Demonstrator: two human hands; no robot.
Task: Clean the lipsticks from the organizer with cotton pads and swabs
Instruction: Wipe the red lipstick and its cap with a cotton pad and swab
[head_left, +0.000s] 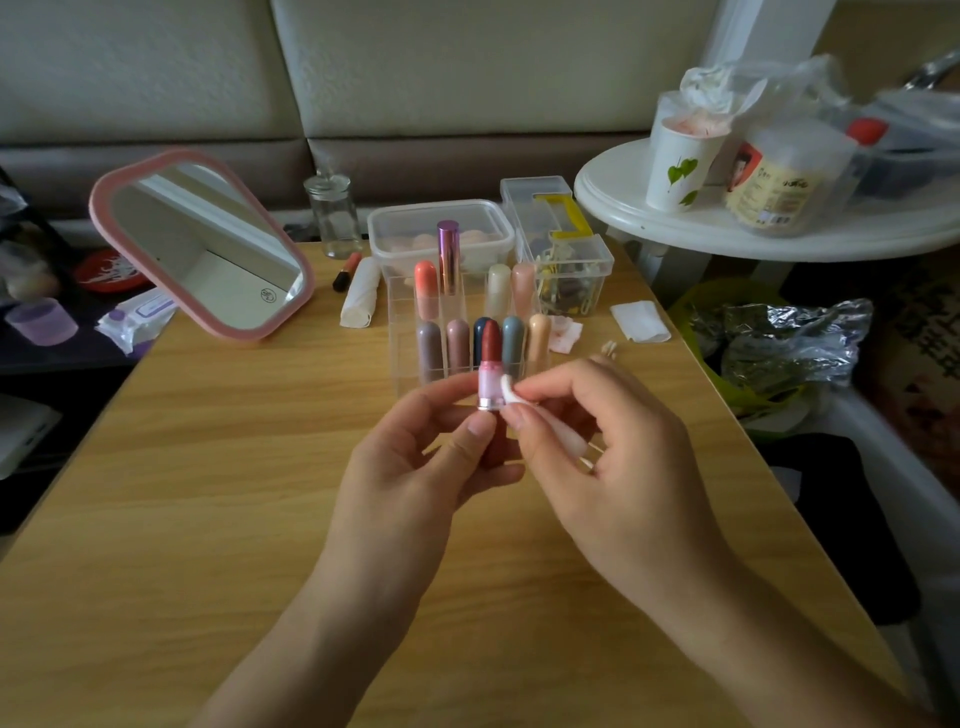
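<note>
Your left hand (415, 467) grips the lipstick (489, 358) upright above the table (208, 493), near the organizer (402, 332); your right hand (613, 447) pinches the cotton pad (507, 391) against its right side, so wipe along that vertical axis

Both forearms come in from the bottom edge and meet at frame centre. Left hand (410, 467): fingers curled, thumb and fingertips pinching lipstick (490, 364) upright. Right hand (613, 457), just beside it: thumb and index finger pinch pad (508, 391) against the lipstick's side, other fingers curled.
</note>
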